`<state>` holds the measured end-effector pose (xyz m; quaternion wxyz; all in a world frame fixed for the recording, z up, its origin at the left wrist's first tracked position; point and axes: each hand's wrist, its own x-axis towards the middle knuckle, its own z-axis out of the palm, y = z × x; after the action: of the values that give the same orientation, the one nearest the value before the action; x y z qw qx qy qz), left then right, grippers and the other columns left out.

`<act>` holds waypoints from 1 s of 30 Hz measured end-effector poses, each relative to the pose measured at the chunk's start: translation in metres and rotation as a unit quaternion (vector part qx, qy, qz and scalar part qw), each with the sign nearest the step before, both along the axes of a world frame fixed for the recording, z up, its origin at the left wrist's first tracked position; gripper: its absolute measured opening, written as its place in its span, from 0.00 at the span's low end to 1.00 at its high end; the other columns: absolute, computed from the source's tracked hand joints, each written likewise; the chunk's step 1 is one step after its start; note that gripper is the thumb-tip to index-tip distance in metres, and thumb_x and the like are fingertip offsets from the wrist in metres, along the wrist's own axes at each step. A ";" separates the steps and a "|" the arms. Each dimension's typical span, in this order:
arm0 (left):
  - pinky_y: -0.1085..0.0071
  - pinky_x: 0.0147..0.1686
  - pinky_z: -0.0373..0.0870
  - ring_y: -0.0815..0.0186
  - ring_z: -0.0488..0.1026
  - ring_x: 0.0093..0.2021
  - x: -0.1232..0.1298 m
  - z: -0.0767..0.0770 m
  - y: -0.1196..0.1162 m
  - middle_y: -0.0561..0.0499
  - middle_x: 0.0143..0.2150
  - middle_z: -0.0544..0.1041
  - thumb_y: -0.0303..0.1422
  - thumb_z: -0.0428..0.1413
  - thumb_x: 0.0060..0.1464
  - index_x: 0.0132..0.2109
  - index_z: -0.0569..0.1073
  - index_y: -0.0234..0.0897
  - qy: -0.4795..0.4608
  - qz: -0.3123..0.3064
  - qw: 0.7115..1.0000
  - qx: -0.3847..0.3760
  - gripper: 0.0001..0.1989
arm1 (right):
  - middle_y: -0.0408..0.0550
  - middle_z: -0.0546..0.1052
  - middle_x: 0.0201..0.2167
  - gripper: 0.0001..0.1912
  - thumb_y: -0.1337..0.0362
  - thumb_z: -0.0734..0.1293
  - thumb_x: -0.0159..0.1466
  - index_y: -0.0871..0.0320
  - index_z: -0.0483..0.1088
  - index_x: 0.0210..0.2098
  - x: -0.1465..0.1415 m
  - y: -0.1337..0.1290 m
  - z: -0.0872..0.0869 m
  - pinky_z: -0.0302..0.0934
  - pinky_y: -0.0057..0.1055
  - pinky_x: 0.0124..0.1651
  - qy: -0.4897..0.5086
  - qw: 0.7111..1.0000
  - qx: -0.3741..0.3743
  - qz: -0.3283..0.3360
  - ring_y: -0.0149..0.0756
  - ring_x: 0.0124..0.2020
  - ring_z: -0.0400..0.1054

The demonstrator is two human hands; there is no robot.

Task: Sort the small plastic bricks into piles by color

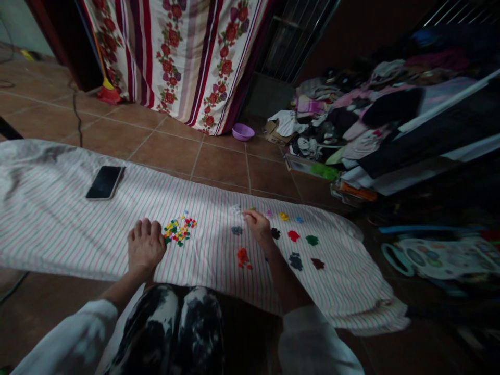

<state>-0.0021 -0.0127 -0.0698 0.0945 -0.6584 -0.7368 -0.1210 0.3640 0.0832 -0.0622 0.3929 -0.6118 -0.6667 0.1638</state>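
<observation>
A loose pile of small mixed-colour pieces (179,230), in yellow, red, green and white, lies on the striped cloth (211,229). Beside its left edge my left hand (146,244) rests palm down on the cloth, fingers spread slightly and holding nothing visible. Farther right, my right hand (258,225) has thumb and forefinger pinched together beside a small white pile (236,210). Whatever is between those fingertips is too small to make out. Around this hand lie single-colour heaps: grey pieces (237,230), orange pieces (242,257), black pieces (275,233) and red pieces (293,236).
More heaps sit to the right: yellow (283,216), blue (299,220), dark green (312,240), dark grey (296,261) and brown (317,264). A phone (104,183) lies at the left. Beyond are a purple bowl (242,132), a curtain (187,57) and piled clothes (344,109).
</observation>
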 end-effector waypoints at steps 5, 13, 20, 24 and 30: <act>0.51 0.57 0.60 0.44 0.63 0.63 0.001 0.001 0.000 0.33 0.59 0.71 0.34 0.43 0.63 0.52 0.72 0.32 -0.008 -0.002 1.000 0.001 0.18 | 0.49 0.83 0.38 0.13 0.66 0.62 0.63 0.54 0.80 0.38 -0.068 -0.018 -0.012 0.71 0.33 0.49 0.013 0.995 -0.006 0.103 0.38 0.42 0.77; 0.52 0.57 0.60 0.45 0.63 0.63 0.002 0.003 0.000 0.34 0.59 0.71 0.34 0.43 0.63 0.52 0.72 0.32 -0.005 0.005 1.000 -0.005 0.18 | 0.50 0.81 0.42 0.14 0.71 0.63 0.68 0.55 0.80 0.47 -0.145 -0.039 -0.019 0.70 0.32 0.51 -0.010 0.970 -0.032 0.242 0.35 0.45 0.76; 0.51 0.57 0.59 0.44 0.62 0.63 0.001 0.001 0.000 0.33 0.60 0.71 0.34 0.45 0.62 0.53 0.72 0.33 -0.012 0.000 1.000 -0.005 0.18 | 0.51 0.76 0.44 0.19 0.72 0.61 0.70 0.53 0.78 0.53 -0.170 -0.043 -0.014 0.68 0.31 0.51 -0.135 0.950 -0.057 0.277 0.36 0.46 0.72; 0.52 0.56 0.60 0.45 0.64 0.62 0.002 0.003 0.000 0.33 0.59 0.71 0.34 0.43 0.63 0.52 0.72 0.32 -0.007 0.000 1.000 -0.008 0.18 | 0.51 0.76 0.44 0.20 0.73 0.60 0.70 0.52 0.77 0.55 -0.175 -0.045 -0.014 0.67 0.32 0.53 -0.187 0.944 -0.054 0.268 0.37 0.46 0.70; 0.53 0.55 0.61 0.45 0.64 0.62 0.004 0.008 -0.001 0.33 0.59 0.71 0.34 0.42 0.64 0.51 0.72 0.31 0.003 0.002 1.000 -0.010 0.18 | 0.52 0.76 0.44 0.17 0.70 0.60 0.72 0.55 0.76 0.54 -0.178 -0.045 -0.015 0.65 0.33 0.55 -0.199 0.943 -0.064 0.258 0.39 0.48 0.70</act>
<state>0.0020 -0.0133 -0.0622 0.0908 -0.6580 -0.7392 -0.1111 0.1862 0.0385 -0.0775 0.1567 -0.4628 -0.8544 0.1769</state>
